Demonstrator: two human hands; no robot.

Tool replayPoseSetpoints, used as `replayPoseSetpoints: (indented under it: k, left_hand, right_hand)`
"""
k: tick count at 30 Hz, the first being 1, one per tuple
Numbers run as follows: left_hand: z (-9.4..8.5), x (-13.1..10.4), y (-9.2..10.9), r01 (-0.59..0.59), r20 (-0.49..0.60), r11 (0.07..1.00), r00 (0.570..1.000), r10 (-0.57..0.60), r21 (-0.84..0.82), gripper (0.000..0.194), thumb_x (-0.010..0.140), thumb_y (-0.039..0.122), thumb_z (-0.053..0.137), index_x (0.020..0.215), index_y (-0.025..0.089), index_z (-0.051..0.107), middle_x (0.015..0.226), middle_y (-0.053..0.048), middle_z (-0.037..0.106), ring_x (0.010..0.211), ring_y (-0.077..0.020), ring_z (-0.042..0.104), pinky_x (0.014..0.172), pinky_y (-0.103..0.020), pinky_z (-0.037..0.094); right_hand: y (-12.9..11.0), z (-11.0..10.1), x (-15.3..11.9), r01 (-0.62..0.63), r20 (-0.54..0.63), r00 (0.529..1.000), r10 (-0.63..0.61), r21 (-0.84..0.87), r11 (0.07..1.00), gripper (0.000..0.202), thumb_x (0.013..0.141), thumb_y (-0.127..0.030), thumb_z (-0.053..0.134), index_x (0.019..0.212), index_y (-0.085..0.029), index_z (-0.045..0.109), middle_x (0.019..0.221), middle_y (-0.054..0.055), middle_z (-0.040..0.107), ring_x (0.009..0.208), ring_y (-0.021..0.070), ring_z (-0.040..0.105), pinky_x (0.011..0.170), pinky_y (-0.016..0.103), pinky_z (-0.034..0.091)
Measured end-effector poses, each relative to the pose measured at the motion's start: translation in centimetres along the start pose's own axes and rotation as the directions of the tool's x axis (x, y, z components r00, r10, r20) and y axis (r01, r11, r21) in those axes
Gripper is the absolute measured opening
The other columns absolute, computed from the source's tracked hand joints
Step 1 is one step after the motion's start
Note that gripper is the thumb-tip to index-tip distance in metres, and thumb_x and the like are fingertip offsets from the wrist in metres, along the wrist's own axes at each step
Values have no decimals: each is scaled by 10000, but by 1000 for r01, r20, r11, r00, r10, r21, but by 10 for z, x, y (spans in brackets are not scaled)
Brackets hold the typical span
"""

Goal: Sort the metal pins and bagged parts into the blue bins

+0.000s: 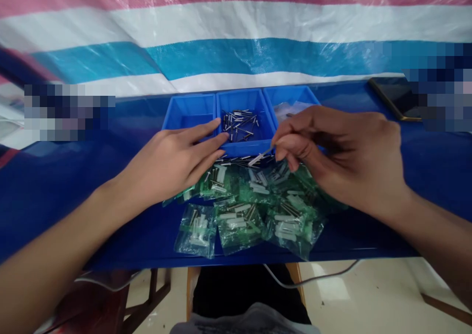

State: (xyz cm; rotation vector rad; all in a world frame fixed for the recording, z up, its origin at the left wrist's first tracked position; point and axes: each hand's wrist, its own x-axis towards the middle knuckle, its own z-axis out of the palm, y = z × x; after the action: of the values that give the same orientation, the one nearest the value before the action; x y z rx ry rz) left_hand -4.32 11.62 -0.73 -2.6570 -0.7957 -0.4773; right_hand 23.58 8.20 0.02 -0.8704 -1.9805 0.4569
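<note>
Two-handed at the table (pixel 142 243), pinching one slim metal fastener (pixel 261 157) between the thumb and fingertips of the right hand (pixel 350 147), while spreading the fingers of the left hand (pixel 173 162) by the middle bin (pixel 243 150). Holding the fastener between both hands, near that bin's front wall, nearer the right, and slanting its long axis from the right fingertips leftward and slightly towards the body. Counting three blue bins, three green-tinted packets (pixel 239 226) in the nearest row and one phone (pixel 396 98); not getting a sure count of overlapping packets behind or loose fasteners (pixel 239 120).
</note>
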Motion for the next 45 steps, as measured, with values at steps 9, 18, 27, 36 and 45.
replayPoseSetpoints:
  k: [9, 18, 27, 36, 45]
  left_hand:
    - [-1, 2, 1, -2, -10, 1000, 1000, 2, -9, 421, 1158, 339, 433, 1354, 139, 748, 1428, -194, 702, 1120, -364, 803, 878, -515, 725]
    - [-2, 0, -2, -28, -47, 1000, 998, 29, 9, 435, 1163, 316, 405, 1310, 121, 765, 1376, -211, 730, 1080, -343, 817, 872, -493, 730]
    - [-5, 2, 0, -75, -86, 995, 993, 81, 68, 437, 1164, 273, 392, 1256, 68, 767, 1321, -230, 754, 1021, -337, 830, 762, -463, 740]
    - [-2, 0, 1, -90, -101, 993, 990, 97, 80, 438, 1162, 251, 381, 1250, 55, 763, 1309, -242, 753, 1019, -353, 829, 747, -489, 738]
    - [1, 1, 1, 0, -117, 997, 993, -9, -81, 423, 1167, 298, 414, 1237, 101, 781, 1364, -220, 737, 992, -324, 836, 785, -447, 739]
  right_hand:
    - [6, 1, 5, -572, 394, 820, 414, 578, 582, 540, 919, -485, 856, 559, -196, 576, 470, -44, 581, 296, 75, 497, 279, 190, 291]
    - [7, 2, 10, -400, 189, 906, 379, 679, 616, 417, 1097, -431, 593, 797, -190, 754, 985, 137, 852, 785, 226, 840, 523, 244, 622]
    - [5, -3, 5, -19, 50, 999, 9, 197, 980, 185, 1062, -170, 622, 1090, -229, 795, 1123, 72, 849, 1042, 212, 822, 826, 321, 681]
    - [26, 9, -4, 509, 514, 825, -236, -491, 707, 239, 954, -25, 691, 1167, -106, 761, 969, 98, 807, 821, 245, 771, 635, 312, 543]
    - [26, 12, -6, 492, 534, 826, -182, -525, 695, 265, 978, -1, 607, 1166, -138, 734, 958, 54, 781, 697, 169, 697, 555, 299, 362]
